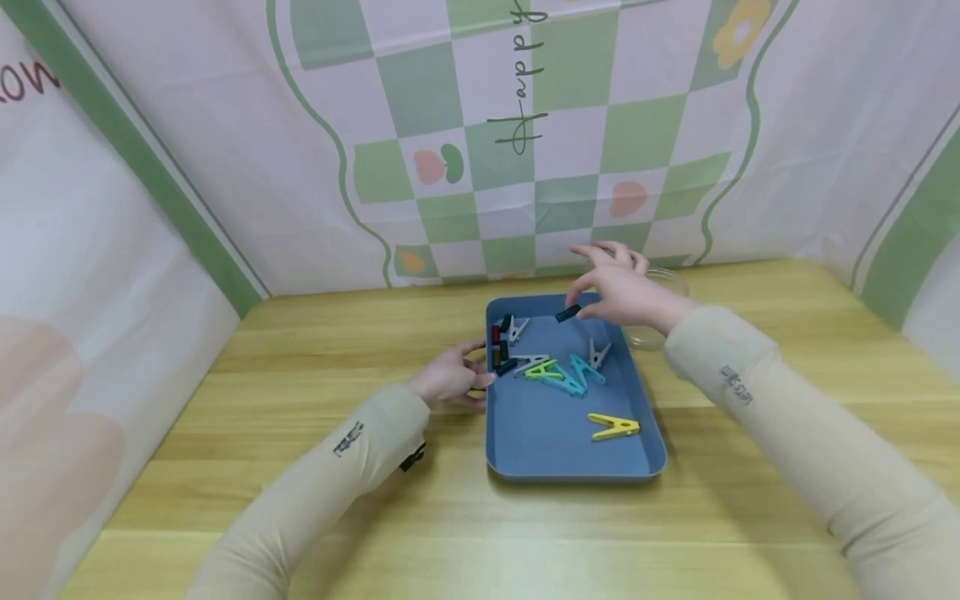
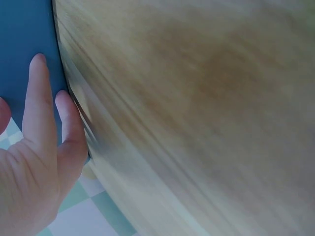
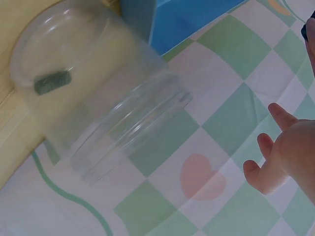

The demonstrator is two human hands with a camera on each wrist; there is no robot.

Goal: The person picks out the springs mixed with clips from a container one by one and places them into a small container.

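Note:
Above the far end of the blue tray [image 1: 570,450], my right hand [image 1: 618,292] pinches a small black ridged piece [image 1: 568,313] between thumb and fingertips; its other fingers are spread. My left hand [image 1: 453,375] rests against the tray's left outer wall, and the left wrist view shows its fingers extended along that wall. Inside the tray lie a yellow clothespin [image 1: 615,427], a lime green clothespin [image 1: 543,371], blue clothespins [image 1: 587,369] and grey clothespins [image 1: 597,354]. Several small dark pieces [image 1: 504,350], with a red piece [image 1: 496,334], cluster along the left wall.
Behind my right hand stands a clear plastic jar [image 3: 113,103], right of the tray, with a small dark green piece [image 3: 52,82] inside. The wooden table [image 1: 330,342] meets a checkered cloth backdrop [image 1: 502,225].

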